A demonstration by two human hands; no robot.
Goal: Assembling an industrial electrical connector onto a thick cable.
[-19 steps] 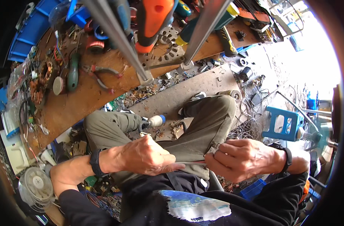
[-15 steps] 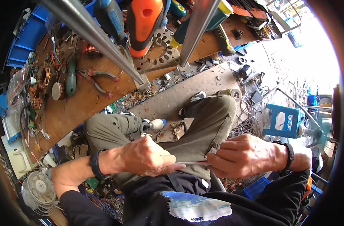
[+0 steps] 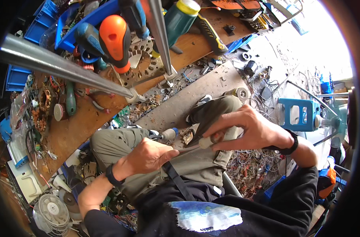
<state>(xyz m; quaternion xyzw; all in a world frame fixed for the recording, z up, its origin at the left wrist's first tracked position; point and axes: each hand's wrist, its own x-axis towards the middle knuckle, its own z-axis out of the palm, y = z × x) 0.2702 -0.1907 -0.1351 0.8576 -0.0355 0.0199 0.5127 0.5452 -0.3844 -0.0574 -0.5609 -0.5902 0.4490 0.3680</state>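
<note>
Above my lap, a pale cable (image 3: 188,149) stretches between my two hands. My left hand (image 3: 150,155) is closed round it, with the thumb pointing toward my right hand. At the cable's right end is a small whitish, plug-like piece (image 3: 206,142); its exact kind is unclear. My right hand (image 3: 251,130) has this piece between thumb and fingers, which curve round it from above and below. Something reddish shows beside the piece, partly hidden by the fingers.
A wooden workbench (image 3: 75,136) at left bears pliers (image 3: 94,98), a green-handled screwdriver (image 3: 70,98) and an orange-handled tool (image 3: 115,39). Two metal rods (image 3: 69,67) rise before me. A blue stool (image 3: 300,114), tangled wires (image 3: 251,166) and a fan (image 3: 51,209) stand around me.
My right hand has risen and opened its fingers wider, bringing the whitish piece into view. My left hand has moved slightly, still gripping the cable. The view has shifted over the bench.
</note>
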